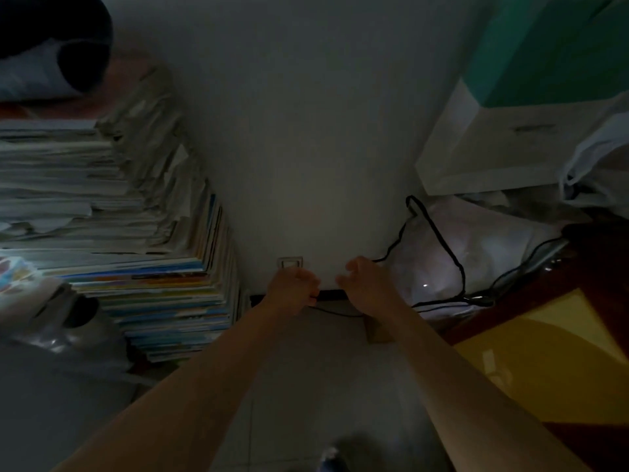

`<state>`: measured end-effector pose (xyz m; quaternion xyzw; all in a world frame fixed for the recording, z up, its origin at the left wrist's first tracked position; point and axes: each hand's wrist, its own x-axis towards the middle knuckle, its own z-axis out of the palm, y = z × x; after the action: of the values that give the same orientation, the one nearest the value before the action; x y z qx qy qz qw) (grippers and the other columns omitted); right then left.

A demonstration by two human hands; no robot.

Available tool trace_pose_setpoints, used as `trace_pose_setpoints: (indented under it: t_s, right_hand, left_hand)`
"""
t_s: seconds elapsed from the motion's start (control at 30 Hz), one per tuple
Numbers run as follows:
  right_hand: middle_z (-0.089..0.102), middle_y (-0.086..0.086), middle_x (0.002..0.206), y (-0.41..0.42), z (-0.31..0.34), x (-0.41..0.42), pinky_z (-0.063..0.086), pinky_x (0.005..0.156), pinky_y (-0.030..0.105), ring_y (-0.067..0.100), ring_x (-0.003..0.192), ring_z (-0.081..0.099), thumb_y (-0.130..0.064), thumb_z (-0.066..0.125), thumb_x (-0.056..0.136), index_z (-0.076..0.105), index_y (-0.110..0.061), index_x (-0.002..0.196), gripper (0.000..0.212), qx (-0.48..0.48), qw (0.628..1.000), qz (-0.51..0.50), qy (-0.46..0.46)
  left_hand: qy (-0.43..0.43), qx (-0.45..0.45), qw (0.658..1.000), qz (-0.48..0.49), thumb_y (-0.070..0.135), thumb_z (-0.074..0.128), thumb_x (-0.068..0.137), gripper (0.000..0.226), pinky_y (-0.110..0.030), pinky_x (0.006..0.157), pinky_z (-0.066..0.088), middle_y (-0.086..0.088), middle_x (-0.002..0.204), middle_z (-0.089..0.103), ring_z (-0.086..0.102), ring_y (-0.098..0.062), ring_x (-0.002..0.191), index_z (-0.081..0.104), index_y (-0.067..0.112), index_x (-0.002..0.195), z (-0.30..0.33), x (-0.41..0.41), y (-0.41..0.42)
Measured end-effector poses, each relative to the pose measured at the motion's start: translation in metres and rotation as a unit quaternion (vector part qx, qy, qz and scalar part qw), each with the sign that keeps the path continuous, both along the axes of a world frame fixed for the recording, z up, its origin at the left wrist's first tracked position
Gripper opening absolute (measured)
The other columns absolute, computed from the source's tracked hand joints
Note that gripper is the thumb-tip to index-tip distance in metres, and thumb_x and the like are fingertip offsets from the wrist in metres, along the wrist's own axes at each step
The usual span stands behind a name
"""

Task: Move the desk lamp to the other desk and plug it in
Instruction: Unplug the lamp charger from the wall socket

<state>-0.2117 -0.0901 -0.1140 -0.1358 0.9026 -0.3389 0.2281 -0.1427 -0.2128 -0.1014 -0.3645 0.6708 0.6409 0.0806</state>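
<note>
In dim light, a white wall socket (290,262) sits low on the wall, just above the dark skirting. My left hand (292,290) is closed right below it, apparently around the plug end of the black lamp cord (439,233); the plug itself is hidden by my fingers. The cord runs under my right hand, loops up along the wall and trails off to the right. My right hand (366,284) hovers beside the left with fingers curled apart, holding nothing. The lamp itself is out of sight.
A tall stack of books and papers (136,260) fills the left side close to the socket. A plastic bag (476,253) and white furniture (503,158) crowd the right. A yellow and dark desk edge (531,352) is at lower right. Pale floor tiles (306,386) lie below.
</note>
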Motion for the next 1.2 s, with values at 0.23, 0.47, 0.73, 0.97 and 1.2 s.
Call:
trace_pose_setpoints:
  t_s: [0.23, 0.47, 0.73, 0.97, 1.2]
  right_hand:
    - [0.057, 0.017, 0.126, -0.039, -0.042, -0.047, 0.039, 0.085, 0.024, 0.029, 0.115, 0.053, -0.026, 0.055, 0.091, 0.049, -0.001, 0.122, 0.040, 0.006, 1.000, 0.009, -0.024]
    - [0.062, 0.023, 0.114, -0.083, -0.101, -0.079, 0.030, 0.060, 0.018, 0.026, 0.099, 0.058, -0.017, 0.056, 0.091, 0.052, 0.007, 0.114, 0.034, -0.016, 0.998, 0.022, -0.051]
    - [0.053, 0.019, 0.130, -0.126, -0.184, -0.106, 0.041, 0.093, 0.028, 0.029, 0.119, 0.051, -0.019, 0.053, 0.093, 0.046, 0.001, 0.127, 0.040, -0.008, 0.995, 0.009, -0.095]
    - [0.055, 0.019, 0.129, -0.157, -0.298, -0.127, 0.039, 0.090, 0.027, 0.029, 0.117, 0.052, -0.020, 0.053, 0.092, 0.046, 0.000, 0.126, 0.040, 0.009, 0.994, -0.015, -0.107]
    - [0.045, 0.020, 0.138, -0.185, -0.394, -0.148, 0.039, 0.105, 0.039, 0.031, 0.125, 0.045, -0.022, 0.049, 0.094, 0.033, -0.001, 0.139, 0.052, 0.017, 0.997, 0.012, -0.074]
  left_hand:
    - [-0.025, -0.015, 0.999, 0.045, 0.004, 0.057, 0.086, 0.005, -0.004, 0.030, 0.037, -0.002, 0.076, 0.058, 0.055, -0.010, 0.064, 0.057, 0.009, 0.086, -0.044, -0.045, -0.035]
    - [-0.054, -0.041, 0.992, 0.102, 0.009, 0.062, 0.082, 0.020, -0.031, 0.076, 0.058, -0.018, 0.101, 0.068, 0.065, -0.030, 0.097, 0.056, 0.022, 0.067, -0.107, -0.089, -0.065]
    - [-0.076, -0.035, 0.992, 0.098, 0.008, 0.058, 0.087, 0.011, -0.046, 0.098, 0.050, -0.017, 0.098, 0.067, 0.061, -0.038, 0.109, 0.064, 0.009, 0.078, -0.196, -0.128, -0.103]
    - [-0.079, -0.078, 0.992, 0.062, 0.008, 0.058, 0.088, 0.028, -0.044, 0.101, 0.047, -0.024, 0.124, 0.061, 0.058, -0.037, 0.114, 0.062, -0.005, 0.113, -0.306, -0.157, -0.137]
    - [-0.088, -0.120, 0.988, 0.042, 0.017, 0.055, 0.092, 0.019, -0.033, 0.094, 0.047, -0.019, 0.128, 0.060, 0.058, -0.028, 0.109, 0.065, 0.005, 0.103, -0.404, -0.185, -0.155]
